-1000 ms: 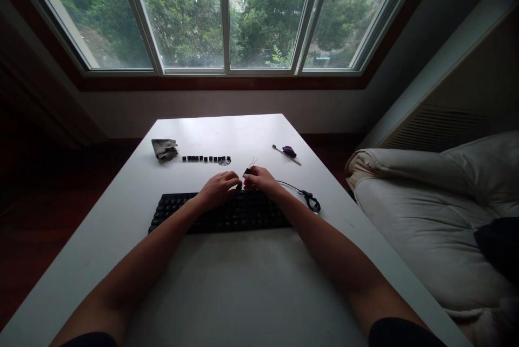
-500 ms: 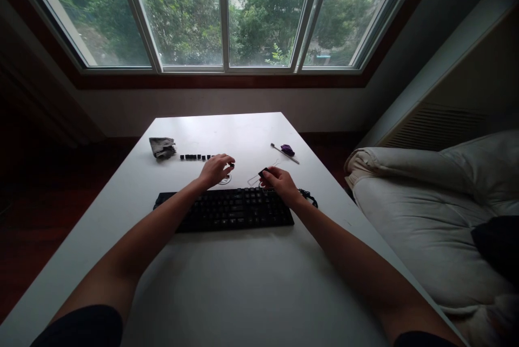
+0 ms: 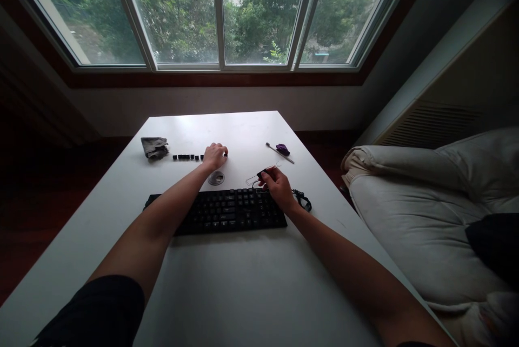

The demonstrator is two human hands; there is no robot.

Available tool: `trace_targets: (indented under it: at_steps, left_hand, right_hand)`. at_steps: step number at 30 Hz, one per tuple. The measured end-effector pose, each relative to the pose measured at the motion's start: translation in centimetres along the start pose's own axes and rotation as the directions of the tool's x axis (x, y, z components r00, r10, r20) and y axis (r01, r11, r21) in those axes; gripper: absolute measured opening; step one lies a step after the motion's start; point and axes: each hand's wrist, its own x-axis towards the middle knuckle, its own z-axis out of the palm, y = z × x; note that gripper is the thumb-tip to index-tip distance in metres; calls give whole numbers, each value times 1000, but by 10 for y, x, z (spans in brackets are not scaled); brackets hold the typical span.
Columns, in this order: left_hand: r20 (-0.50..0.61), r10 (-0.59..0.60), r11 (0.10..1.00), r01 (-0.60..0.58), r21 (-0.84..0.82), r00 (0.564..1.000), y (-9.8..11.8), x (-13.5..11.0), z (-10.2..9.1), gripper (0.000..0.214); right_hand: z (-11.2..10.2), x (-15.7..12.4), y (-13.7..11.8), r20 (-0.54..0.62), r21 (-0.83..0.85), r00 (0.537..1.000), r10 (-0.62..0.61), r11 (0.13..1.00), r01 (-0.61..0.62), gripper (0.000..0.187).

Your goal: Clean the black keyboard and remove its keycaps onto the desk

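Note:
A black keyboard (image 3: 227,212) lies across the white table under my forearms. Beyond it, my left hand (image 3: 214,157) is at the right end of a row of black keycaps (image 3: 185,157), its fingers closed on a small black keycap (image 3: 226,155) that is partly hidden. Just above the keyboard's back edge, my right hand (image 3: 278,185) grips a wire keycap puller (image 3: 261,174) by its black handle, with wire loops sticking out on both sides. A small round clear dish (image 3: 216,178) sits between my left wrist and the keyboard; what is in it is too small to tell.
At the back left lies a crumpled grey cloth (image 3: 154,148). A thin brush (image 3: 279,153) and a purple bunched item (image 3: 283,149) rest at the back right. The coiled keyboard cable (image 3: 302,200) is by the keyboard's right end. Right of the table (image 3: 243,282) stands a pale sofa (image 3: 397,217).
My left hand has moved away from me, from above the round dish to the end of the keycap row. My right hand stays near the same spot with the puller. The view has shifted slightly.

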Motion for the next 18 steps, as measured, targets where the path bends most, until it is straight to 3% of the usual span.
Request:
trace_targets:
  at_steps: [18]
  left_hand:
    - [6,-22,1000,22,-4,1000,-7,-2,5,24]
  right_hand:
    - [7,-5,-8,9,-26,1000,-3,1000,3,34]
